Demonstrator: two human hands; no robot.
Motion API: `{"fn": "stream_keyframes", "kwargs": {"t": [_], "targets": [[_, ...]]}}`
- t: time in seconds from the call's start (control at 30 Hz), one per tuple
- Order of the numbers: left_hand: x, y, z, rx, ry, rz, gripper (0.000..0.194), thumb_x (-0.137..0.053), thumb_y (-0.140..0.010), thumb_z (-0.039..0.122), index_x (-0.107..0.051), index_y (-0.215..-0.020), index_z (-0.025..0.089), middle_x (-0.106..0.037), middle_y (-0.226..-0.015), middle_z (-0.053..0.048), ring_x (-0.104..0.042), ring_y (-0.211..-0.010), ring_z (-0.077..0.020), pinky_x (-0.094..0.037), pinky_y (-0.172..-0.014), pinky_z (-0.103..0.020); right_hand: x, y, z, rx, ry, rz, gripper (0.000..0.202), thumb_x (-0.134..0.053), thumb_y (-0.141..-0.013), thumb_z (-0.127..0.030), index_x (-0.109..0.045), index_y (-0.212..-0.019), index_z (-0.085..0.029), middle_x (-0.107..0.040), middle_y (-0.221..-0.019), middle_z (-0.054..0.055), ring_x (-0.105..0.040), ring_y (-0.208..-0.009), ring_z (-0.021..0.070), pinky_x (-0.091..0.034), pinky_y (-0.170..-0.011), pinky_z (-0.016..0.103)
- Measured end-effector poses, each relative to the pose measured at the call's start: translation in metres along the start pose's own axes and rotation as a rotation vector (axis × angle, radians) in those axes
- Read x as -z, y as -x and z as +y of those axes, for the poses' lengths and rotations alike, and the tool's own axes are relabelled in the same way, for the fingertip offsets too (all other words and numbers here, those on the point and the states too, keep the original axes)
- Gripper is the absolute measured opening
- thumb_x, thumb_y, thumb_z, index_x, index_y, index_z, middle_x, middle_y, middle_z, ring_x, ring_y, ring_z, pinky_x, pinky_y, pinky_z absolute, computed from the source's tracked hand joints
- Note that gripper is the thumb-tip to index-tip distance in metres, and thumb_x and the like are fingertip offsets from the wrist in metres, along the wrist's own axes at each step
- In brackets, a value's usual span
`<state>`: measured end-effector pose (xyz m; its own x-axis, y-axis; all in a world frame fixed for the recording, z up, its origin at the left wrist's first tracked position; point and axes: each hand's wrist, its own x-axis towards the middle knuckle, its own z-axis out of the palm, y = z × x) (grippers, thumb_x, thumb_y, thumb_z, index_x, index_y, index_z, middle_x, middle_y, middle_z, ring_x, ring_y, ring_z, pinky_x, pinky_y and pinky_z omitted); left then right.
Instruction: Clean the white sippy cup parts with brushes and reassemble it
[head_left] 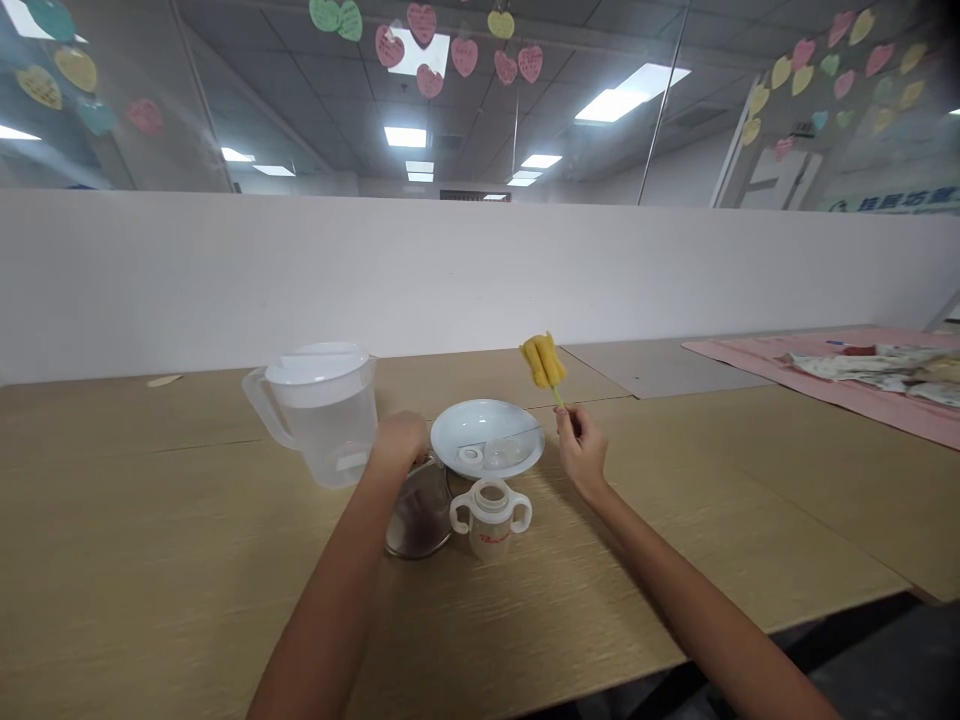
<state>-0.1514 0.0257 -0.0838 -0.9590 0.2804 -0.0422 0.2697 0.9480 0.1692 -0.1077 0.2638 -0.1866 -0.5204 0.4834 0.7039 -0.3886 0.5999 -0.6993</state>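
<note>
My right hand (583,452) pinches the brush (544,362), the cup (491,540) at that hand's eight o'clock; my left hand's (403,437) grip is hidden.

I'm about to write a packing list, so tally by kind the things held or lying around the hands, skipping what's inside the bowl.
Lidded pitcher: 1
Bowl: 1
Two-handled cup: 1
Dark shiny container, by the left hand: 1
Yellow sponge brush, in the right hand: 1
Total: 5
</note>
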Motion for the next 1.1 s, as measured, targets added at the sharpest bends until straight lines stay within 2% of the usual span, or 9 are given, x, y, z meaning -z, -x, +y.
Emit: {"fn": "stream_keyframes", "kwargs": {"t": [0.07, 0.2, 0.4, 0.5, 0.63, 0.77, 0.87, 0.97, 1.1], "targets": [[-0.002, -0.002, 0.012, -0.108, -0.015, 0.054, 0.019, -0.06, -0.07, 0.018, -0.067, -0.083, 0.005, -0.064, -0.095, -0.022, -0.059, -0.094, -0.0353, -0.045, -0.082, -0.044, 0.0, 0.0, -0.001, -0.002, 0.019, -0.008, 0.037, -0.041, -0.085, -0.047, -0.057, -0.08, -0.014, -0.047, -0.059, -0.002, -0.042, -0.054, 0.011, -0.033, -0.053, 0.022], [-0.025, -0.015, 0.039, -0.365, 0.046, 0.01, 0.044, -0.049, -0.082, 0.037, -0.054, -0.12, 0.016, -0.055, -0.122, -0.01, -0.051, -0.113, -0.0229, -0.038, -0.097, -0.03, -0.001, -0.001, 0.002, 0.021, 0.075, -0.011, 0.036, -0.041, -0.085, -0.046, -0.057, -0.079, -0.014, -0.046, -0.057, -0.003, -0.041, -0.053, 0.0106, -0.032, -0.054, 0.022], [-0.054, -0.032, 0.041, -0.464, 0.136, -0.061, 0.042, -0.063, -0.07, 0.032, -0.059, -0.108, 0.016, -0.061, -0.111, -0.011, -0.056, -0.103, -0.025, -0.042, -0.088, -0.031, -0.001, -0.003, 0.005, 0.039, 0.109, -0.01, 0.035, -0.041, -0.086, -0.044, -0.057, -0.079, -0.014, -0.047, -0.057, -0.003, -0.042, -0.053, 0.0107, -0.031, -0.054, 0.022], [-0.046, -0.032, 0.035, -0.473, 0.205, -0.074, 0.037, -0.064, -0.07, 0.033, -0.059, -0.102, 0.014, -0.063, -0.102, -0.009, -0.059, -0.093, -0.0218, -0.045, -0.08, -0.027, -0.001, -0.003, 0.005, 0.051, 0.107, -0.025, 0.034, -0.041, -0.086, -0.043, -0.057, -0.078, -0.014, -0.046, -0.056, -0.003, -0.04, -0.052, 0.0103, -0.031, -0.053, 0.022], [-0.023, -0.024, 0.027, -0.446, 0.405, -0.093, 0.051, -0.059, -0.074, 0.045, -0.052, -0.116, 0.016, -0.062, -0.102, -0.007, -0.061, -0.083, -0.0177, -0.046, -0.071, -0.025, 0.0, -0.001, 0.003, 0.072, 0.085, -0.024, 0.033, -0.042, -0.086, -0.042, -0.057, -0.079, -0.015, -0.046, -0.057, -0.003, -0.04, -0.051, 0.0101, -0.03, -0.051, 0.021], [-0.002, -0.018, 0.019, -0.398, 0.816, -0.047, 0.066, -0.06, -0.072, 0.052, -0.046, -0.124, 0.015, -0.057, -0.11, -0.011, -0.059, -0.092, -0.0184, -0.047, -0.078, -0.027, 0.002, 0.004, 0.002, 0.188, 0.026, -0.045, 0.028, -0.043, -0.086, -0.038, -0.058, -0.081, -0.014, -0.053, -0.062, 0.0, -0.044, -0.053, 0.0108, -0.034, -0.052, 0.022], [0.007, -0.015, 0.019, -0.433, 1.103, -0.034, 0.059, -0.057, -0.076, 0.052, -0.049, -0.12, 0.014, -0.056, -0.111, -0.011, -0.057, -0.094, -0.0162, -0.046, -0.084, -0.027, 0.002, 0.007, 0.002, 0.3, 0.043, -0.082, 0.025, -0.045, -0.085, -0.034, -0.059, -0.08, -0.014, -0.056, -0.064, 0.002, -0.047, -0.055, 0.0114, -0.036, -0.054, 0.023], [0.011, -0.009, 0.024, -0.454, 1.133, 0.079, 0.051, -0.054, -0.078, 0.054, -0.054, -0.11, 0.014, -0.057, -0.11, -0.009, -0.055, -0.093, -0.015, -0.046, -0.082, -0.026, 0.002, 0.007, -0.001, 0.367, 0.088, -0.116, 0.027, -0.044, -0.086, -0.034, -0.061, -0.08, -0.014, -0.059, -0.066, 0.004, -0.049, -0.055, 0.0123, -0.038, -0.055, 0.024], [0.017, 0.002, 0.035, -0.448, 0.971, 0.302, 0.049, -0.051, -0.079, 0.054, -0.053, -0.106, 0.013, -0.06, -0.099, -0.008, -0.056, -0.086, -0.0158, -0.045, -0.074, -0.026, 0.003, 0.006, -0.01, 0.447, 0.161, -0.132, 0.027, -0.043, -0.087, -0.033, -0.063, -0.084, -0.015, -0.058, -0.063, 0.004, -0.05, -0.054, 0.0129, -0.039, -0.056, 0.025]]}}
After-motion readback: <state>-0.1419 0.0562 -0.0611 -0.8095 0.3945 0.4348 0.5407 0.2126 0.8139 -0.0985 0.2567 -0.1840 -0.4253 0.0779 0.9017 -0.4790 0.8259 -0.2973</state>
